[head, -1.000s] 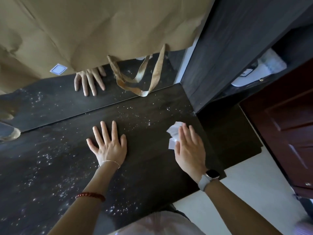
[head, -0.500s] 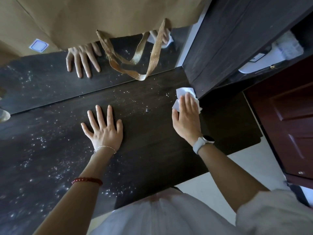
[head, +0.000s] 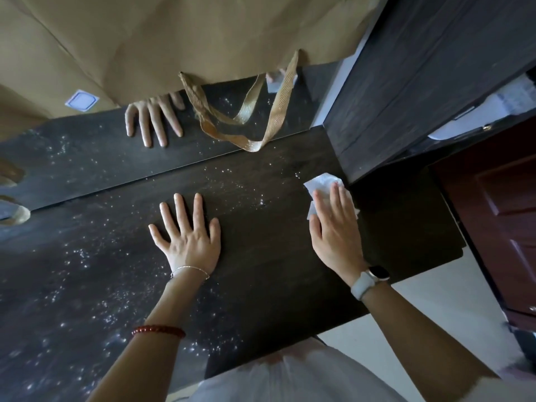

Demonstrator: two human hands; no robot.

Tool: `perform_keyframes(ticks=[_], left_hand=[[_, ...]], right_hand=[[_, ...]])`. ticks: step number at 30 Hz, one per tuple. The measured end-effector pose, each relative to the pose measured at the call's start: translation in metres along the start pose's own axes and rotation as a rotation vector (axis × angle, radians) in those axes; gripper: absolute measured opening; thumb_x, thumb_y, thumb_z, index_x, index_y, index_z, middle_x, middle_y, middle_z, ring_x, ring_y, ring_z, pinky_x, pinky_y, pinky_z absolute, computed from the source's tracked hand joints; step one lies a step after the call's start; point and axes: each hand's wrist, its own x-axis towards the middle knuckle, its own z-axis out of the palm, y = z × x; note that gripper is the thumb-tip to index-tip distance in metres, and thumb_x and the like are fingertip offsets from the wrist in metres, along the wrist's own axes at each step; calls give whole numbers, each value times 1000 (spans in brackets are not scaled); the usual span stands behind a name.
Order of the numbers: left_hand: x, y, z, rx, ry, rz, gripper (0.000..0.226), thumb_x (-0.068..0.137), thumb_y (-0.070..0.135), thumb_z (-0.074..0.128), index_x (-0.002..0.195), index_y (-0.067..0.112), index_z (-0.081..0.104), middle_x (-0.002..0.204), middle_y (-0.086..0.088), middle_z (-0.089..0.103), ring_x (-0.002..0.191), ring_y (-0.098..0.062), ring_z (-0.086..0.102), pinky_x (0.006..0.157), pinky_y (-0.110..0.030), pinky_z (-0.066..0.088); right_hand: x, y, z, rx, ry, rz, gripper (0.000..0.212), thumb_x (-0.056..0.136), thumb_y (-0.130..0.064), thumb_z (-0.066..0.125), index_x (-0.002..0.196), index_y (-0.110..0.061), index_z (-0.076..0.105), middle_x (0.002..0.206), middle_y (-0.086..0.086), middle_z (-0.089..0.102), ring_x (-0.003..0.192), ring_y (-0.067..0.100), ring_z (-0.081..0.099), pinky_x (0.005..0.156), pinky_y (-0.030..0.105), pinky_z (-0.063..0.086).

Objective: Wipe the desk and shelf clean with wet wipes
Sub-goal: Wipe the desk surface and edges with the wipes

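Wiping the dusty worktop near its right end

The right hand lies flat with straight fingers on a white wet wipe, its grip wide and pressing rather than pinching, likely so the whole palm drives the cloth across the dark worktop. The wipe sits by the far right corner, just beside the dark shelf unit that rises there. The left hand is spread flat in the middle of the worktop, grip wide and holding nothing, probably to brace the person's lean. White specks cover the left and near parts, so most wiping appears undone. A brown paper bag with a woven handle hangs over the far edge.
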Motion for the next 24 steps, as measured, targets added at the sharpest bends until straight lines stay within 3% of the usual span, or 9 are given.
perform_keyframes(ticks=[7, 9, 11, 14, 15, 18, 20, 22, 24], left_hand=[[-2, 2, -3, -3, -2, -1, 56, 91, 43, 27, 143, 34, 7, 156, 0, -5, 142, -24, -13, 110, -55, -9], [-1, 2, -4, -11, -4, 0, 56, 92, 43, 28, 143, 35, 6, 156, 1, -5, 142, -23, -14, 110, -54, -10], [-1, 0, -4, -35, -13, -5, 56, 92, 43, 28, 143, 37, 6, 156, 2, -6, 141, -21, -14, 110, -53, -12], [2, -3, -3, -65, -28, -7, 54, 92, 43, 26, 142, 40, 5, 156, 4, -8, 141, -19, -16, 110, -50, -14], [2, -3, -2, -70, -27, -9, 54, 92, 44, 26, 141, 41, 5, 156, 4, -8, 141, -19, -17, 110, -50, -14], [3, -4, -1, -77, -15, -3, 54, 92, 44, 27, 141, 42, 6, 156, 5, -7, 141, -18, -17, 110, -49, -15], [2, -5, 0, -94, -10, -1, 53, 92, 44, 28, 141, 42, 7, 156, 6, -7, 141, -17, -17, 110, -49, -15], [3, -5, -3, -125, -22, -1, 52, 92, 42, 29, 140, 43, 10, 156, 7, -5, 141, -17, -16, 110, -47, -15], [5, -6, -8, -182, -35, -4, 49, 94, 36, 32, 139, 44, 16, 156, 8, 0, 141, -16, -12, 111, -45, -13]], right_hand=[[82, -25, 8, -3, 50, 173, 51, 97, -25, 31, 142, -1, 24, 151, 23, 20, 142, 33, 12, 118, 41, 6], [78, -50, 14, 40, 3, 17, 48, 96, -24, 31, 138, 0, 31, 149, 23, 26, 141, 34, 16, 118, 44, 10], [35, -78, 25, 80, -137, -298, 47, 95, -24, 32, 136, -1, 37, 147, 20, 34, 140, 32, 23, 117, 47, 16], [2, -69, 16, 21, -280, -600, 49, 94, -28, 26, 138, -8, 37, 148, 11, 34, 140, 26, 24, 116, 47, 17], [14, -55, 13, 10, -244, -561, 48, 94, -27, 26, 138, -10, 38, 148, 10, 35, 140, 26, 24, 116, 48, 19], [74, -25, 3, -55, -102, -57, 47, 97, -25, 29, 141, -12, 30, 153, 13, 23, 142, 27, 16, 115, 50, 16], [102, -36, 3, -47, -18, 150, 47, 96, -25, 30, 139, -5, 31, 151, 18, 24, 141, 29, 16, 114, 47, 14], [104, -71, 15, -5, -12, 88, 48, 96, -25, 31, 136, 1, 32, 149, 22, 27, 140, 31, 18, 116, 45, 11], [88, -108, 30, 24, -88, -157, 49, 96, -25, 29, 139, 0, 29, 150, 21, 26, 141, 30, 16, 118, 41, 5]])
